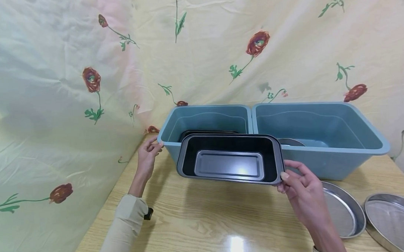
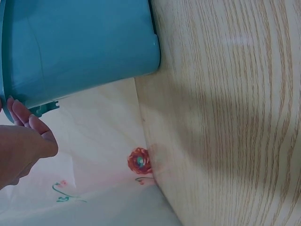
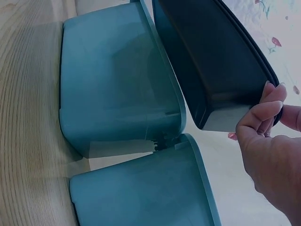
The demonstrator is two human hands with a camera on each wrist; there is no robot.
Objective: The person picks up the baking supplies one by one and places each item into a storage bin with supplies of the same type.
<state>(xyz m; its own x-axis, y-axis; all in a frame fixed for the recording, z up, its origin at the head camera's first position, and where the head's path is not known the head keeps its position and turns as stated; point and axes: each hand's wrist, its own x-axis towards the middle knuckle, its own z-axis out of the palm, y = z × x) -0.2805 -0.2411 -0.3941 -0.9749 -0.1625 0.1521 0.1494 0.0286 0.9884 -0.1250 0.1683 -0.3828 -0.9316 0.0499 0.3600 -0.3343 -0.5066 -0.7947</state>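
A dark rectangular loaf pan (image 1: 228,160) is held up in front of the two blue bins, its hollow side facing the head camera. My right hand (image 1: 302,191) pinches its right end at the rim, thumb on the near side and fingers behind. In the right wrist view the outside of the loaf pan (image 3: 216,61) shows beside a bin. At the left bin's (image 1: 206,110) front left corner, my left hand (image 1: 147,155) grips the rim with thumb and fingers. More dark bakeware (image 1: 209,132) lies inside that bin, partly hidden by the raised pan.
The right bin (image 1: 323,162) stands beside the left one, with a round metal piece (image 1: 291,141) inside. Two round metal pans (image 1: 345,210) (image 1: 394,219) lie on the wooden table (image 1: 198,222) at the right. A flowered cloth (image 1: 199,59) hangs behind and along the left.
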